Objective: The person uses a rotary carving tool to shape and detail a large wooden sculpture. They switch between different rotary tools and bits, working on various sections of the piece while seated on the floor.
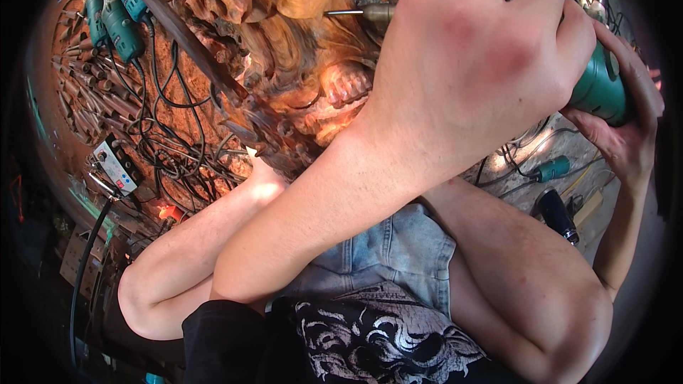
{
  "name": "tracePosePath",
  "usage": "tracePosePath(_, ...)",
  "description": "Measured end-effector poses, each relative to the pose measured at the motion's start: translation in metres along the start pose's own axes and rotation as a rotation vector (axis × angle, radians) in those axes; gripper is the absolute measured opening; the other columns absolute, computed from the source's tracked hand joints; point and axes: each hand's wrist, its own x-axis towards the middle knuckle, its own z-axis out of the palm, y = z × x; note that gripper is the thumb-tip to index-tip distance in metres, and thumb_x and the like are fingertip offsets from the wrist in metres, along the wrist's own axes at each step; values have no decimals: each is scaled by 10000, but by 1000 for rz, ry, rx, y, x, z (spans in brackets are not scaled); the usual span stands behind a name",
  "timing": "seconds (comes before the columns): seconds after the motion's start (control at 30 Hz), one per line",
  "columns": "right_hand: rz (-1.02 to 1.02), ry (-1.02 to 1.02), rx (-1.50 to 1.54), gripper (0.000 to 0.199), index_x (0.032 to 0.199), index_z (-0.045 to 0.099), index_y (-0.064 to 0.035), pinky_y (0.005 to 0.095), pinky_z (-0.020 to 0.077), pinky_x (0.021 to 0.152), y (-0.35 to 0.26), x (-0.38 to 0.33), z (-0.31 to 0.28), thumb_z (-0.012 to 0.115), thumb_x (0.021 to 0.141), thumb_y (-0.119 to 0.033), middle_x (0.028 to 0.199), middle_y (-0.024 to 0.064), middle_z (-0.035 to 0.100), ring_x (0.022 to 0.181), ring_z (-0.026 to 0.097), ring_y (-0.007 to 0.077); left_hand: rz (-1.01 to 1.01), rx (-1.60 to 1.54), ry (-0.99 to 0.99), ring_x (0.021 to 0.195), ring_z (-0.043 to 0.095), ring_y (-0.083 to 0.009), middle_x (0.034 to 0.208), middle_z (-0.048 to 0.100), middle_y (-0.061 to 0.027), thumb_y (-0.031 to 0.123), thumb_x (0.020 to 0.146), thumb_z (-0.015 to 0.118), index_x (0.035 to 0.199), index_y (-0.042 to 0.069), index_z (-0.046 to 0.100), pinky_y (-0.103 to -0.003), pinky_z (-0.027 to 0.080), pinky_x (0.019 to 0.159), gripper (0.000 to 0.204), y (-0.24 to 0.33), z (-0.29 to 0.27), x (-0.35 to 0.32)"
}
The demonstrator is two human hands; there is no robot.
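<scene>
My left hand [491, 50] reaches across my body, its fingers curled round the front part of a green electric die grinder [599, 92]. From that hand a metal nose with a thin, straight bit [345, 12] sticks out to the left. My right hand [626, 114] is wrapped round the grinder's green rear body, at the far right. The bit lies over or against a glossy reddish-brown wood carving [284, 50] with deep, flowing folds; I cannot tell whether they touch. Much of the grinder and part of the carving are hidden behind my left hand and forearm.
More green power tools [122, 25] lie at the upper left, beside many carving chisels [89, 92]. Black cables [160, 139] tangle over the sawdust near a small white control box [115, 167]. At the right rest a dark cylinder [557, 215] and a green cable-end piece [552, 168].
</scene>
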Motion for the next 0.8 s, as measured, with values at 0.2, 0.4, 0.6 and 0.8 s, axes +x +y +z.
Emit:
tracePosePath(0.2, 115, -110, -51, 933, 1451, 581, 28, 438, 486, 1079, 4, -13, -18, 918, 752, -490, 1358, 191, 667, 1236, 657, 325, -11, -21, 10, 711, 591, -198, 730, 559, -23, 183, 726, 724, 821, 85, 700, -318, 457, 527, 138, 3, 2, 2)
tracePosePath(0.4, 191, -180, -105, 931, 1451, 589, 10, 448, 460, 1104, 7, -11, -26, 909, 752, -516, 1351, 191, 670, 1255, 649, 328, -21, -10, 15, 714, 592, -199, 727, 560, -24, 181, 725, 723, 815, 83, 702, -320, 457, 527, 134, 5, 3, 2)
tracePosePath(0.6, 109, -217, -259, 942, 1463, 589, -17, 456, 448, 1112, 12, -10, -32, 901, 745, -541, 1371, 177, 666, 1262, 646, 320, -33, 15, 9, 717, 594, -200, 723, 561, -25, 179, 724, 723, 809, 82, 703, -321, 457, 527, 131, 7, 3, 4)
tracePosePath(0.8, 216, -190, -185, 934, 1468, 587, -25, 456, 448, 1111, 6, -10, -32, 897, 752, -538, 1368, 170, 670, 1254, 651, 323, -40, -42, 7, 718, 596, -207, 721, 566, -32, 151, 724, 722, 803, 74, 709, -317, 446, 525, 111, 2, -2, 8)
